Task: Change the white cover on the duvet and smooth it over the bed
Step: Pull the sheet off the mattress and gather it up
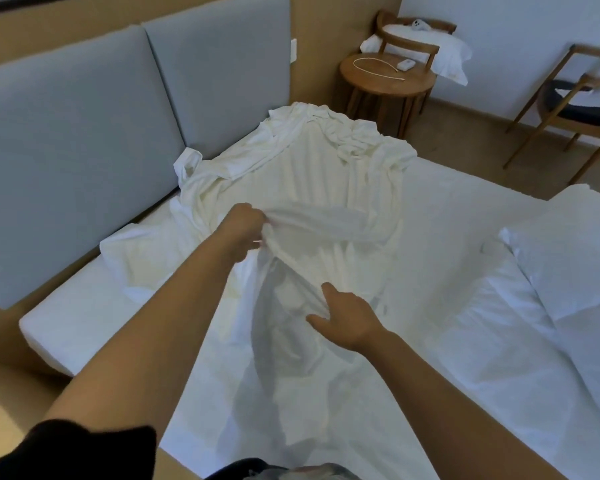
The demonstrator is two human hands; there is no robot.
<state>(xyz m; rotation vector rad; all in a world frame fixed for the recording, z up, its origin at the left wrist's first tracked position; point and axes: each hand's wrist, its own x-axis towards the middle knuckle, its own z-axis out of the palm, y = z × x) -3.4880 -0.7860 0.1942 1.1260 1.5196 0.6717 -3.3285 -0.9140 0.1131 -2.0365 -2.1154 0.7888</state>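
Observation:
A white duvet cover (312, 188) lies crumpled across the bed (437, 258), bunched toward the headboard end. My left hand (245, 225) grips a raised edge of the cover and lifts it off the mattress, so the fabric hangs in a dark fold beneath. My right hand (343, 315) is spread with straight fingers against the cover just below that lifted edge. A thick white duvet (575, 258) is heaped at the right side of the bed.
A grey padded headboard (125, 109) runs along the left. Beyond the bed stand a round wooden side table (385, 77) with a cable and a small white device, a wooden chair (416, 36) holding white linen, and another chair (575, 102) at right.

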